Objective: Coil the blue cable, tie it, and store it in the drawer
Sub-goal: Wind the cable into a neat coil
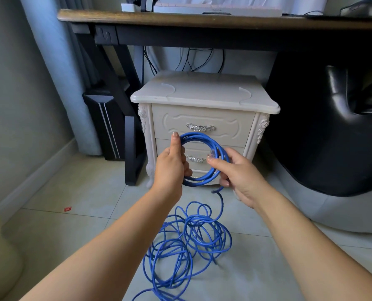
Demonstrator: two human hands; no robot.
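Left hand (172,165): closed around the left side of a small coil (202,158) of blue cable (187,244), thumb straight up along the loops, fingers wrapped through the ring. Coil held upright, several turns, in front of the nightstand.

Right hand (237,172): grasping the right side of the same coil, thumb and forefinger pinched over the strands, lower fingers curled beneath. A pale plug (212,153) shows just above the right thumb tip, against the loops.

From under the right hand one strand drops to the floor and joins the rest of the cable, a loose tangle of overlapping loops lying on the tiles (76,224) between the forearms and running out of the lower edge of view.

Nightstand (204,94): cream, carved corners, directly behind the coil. Upper drawer (202,118) shut, ornate silver handle (200,127) just above the coil. A second handle (195,159) of the lower drawer seen through the ring; that drawer also looks shut.

Above: dark wooden desk (180,19) with a keyboard (217,8) and mouse (363,8) on top, black wires hanging behind the nightstand. Left: black case (103,124) by a desk leg. Right: black glossy seat (337,118). Small red scrap (67,209) on the tiles at left.
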